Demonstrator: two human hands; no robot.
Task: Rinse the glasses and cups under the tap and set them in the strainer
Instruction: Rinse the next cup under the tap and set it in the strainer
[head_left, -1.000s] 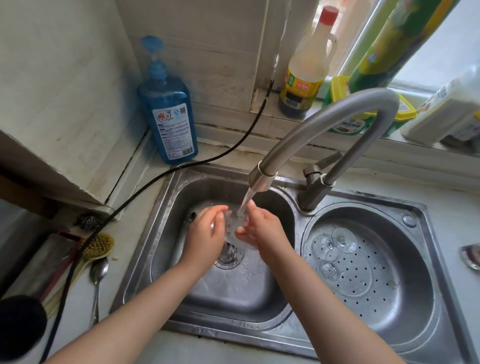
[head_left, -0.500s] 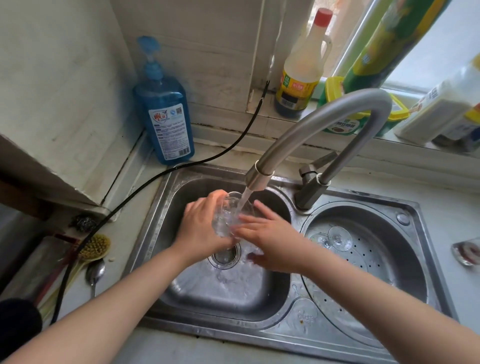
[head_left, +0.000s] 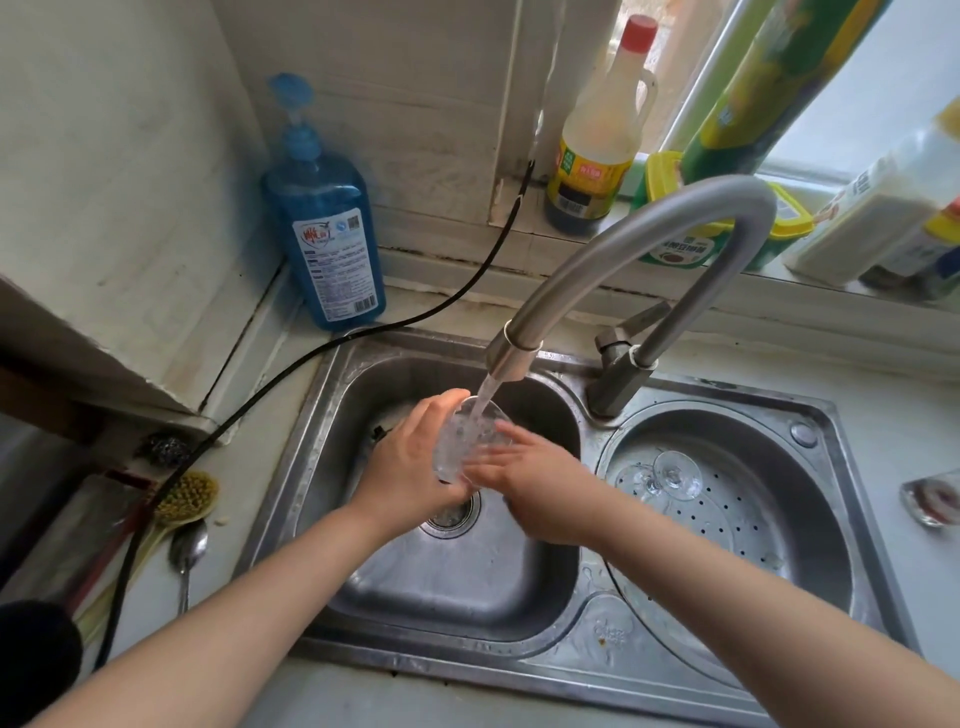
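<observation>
Over the sink (head_left: 311, 467), left hand (head_left: 410, 467) grips the glass (head_left: 467, 441) mouth-up so tap (head_left: 623, 249) water fills it; right hand (head_left: 540, 483) fingers, extended, rub its side.

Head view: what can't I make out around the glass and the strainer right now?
- Glass, head view: its base is hidden behind the left hand, and the right hand is blurred, so whether it grips is unclear.
- Strainer, head view: the clear stemware in it is see-through and overlapping, so the count is unclear.
- Counter glass, head view: cut off by the right edge.
</observation>
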